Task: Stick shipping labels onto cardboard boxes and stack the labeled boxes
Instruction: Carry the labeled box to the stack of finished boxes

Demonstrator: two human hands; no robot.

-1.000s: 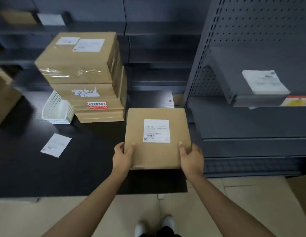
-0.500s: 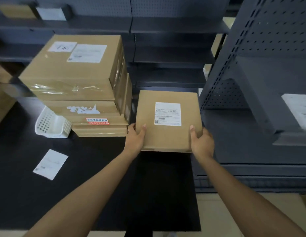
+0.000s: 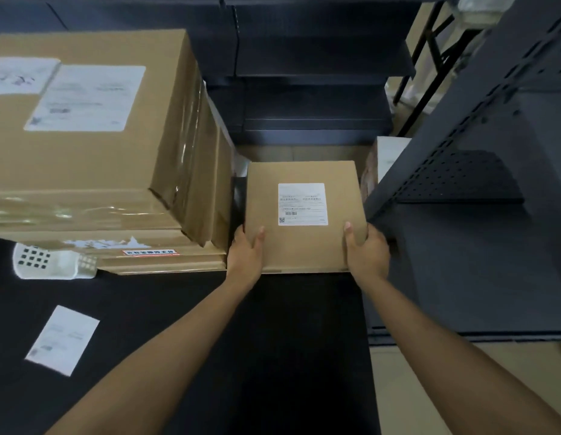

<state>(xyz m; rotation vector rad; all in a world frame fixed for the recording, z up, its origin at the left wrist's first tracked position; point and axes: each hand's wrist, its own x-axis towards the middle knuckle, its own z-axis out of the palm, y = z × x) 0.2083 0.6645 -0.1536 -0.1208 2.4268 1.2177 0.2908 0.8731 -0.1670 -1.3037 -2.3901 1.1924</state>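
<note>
Both hands, left hand [image 3: 245, 252] and right hand [image 3: 367, 252], gripping near corners of labeled box [image 3: 304, 243], stack of boxes [image 3: 94, 171] just beside to left, shelving [image 3: 461, 183] close on right.

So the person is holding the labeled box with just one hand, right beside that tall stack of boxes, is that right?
Not quite: both hands hold it. The head view shows the left hand and the right hand gripping the labeled box at its near corners, right beside the tall stack of boxes.

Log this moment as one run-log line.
stage: placing | left hand: grips labeled box | right hand: grips same box | box position: right of box stack
</note>
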